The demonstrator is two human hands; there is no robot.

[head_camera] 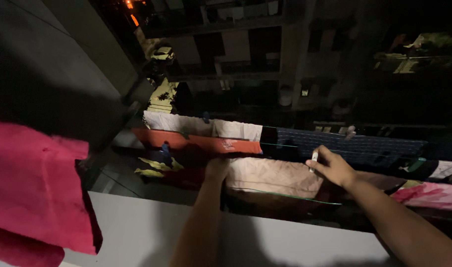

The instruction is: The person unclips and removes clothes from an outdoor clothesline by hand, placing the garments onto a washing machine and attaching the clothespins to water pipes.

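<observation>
Both my arms reach over a white balcony ledge (151, 232) toward clotheslines outside at night. My left hand (217, 169) grips the edge of a beige cloth (270, 176) hanging on a green line (305, 199). My right hand (332, 167) pinches a small white clothespin (314, 160) at the top edge of the same beige cloth. Behind it hang an orange cloth (196, 142), a white striped cloth (201, 126) and a dark blue checked cloth (354, 146).
A pink cloth (33, 193) hangs at the near left over the ledge. A pink patterned garment (428, 194) hangs at the right. A yellow and dark garment (154, 168) hangs lower left. A grey wall (47, 69) stands left; dark buildings (265, 54) lie beyond.
</observation>
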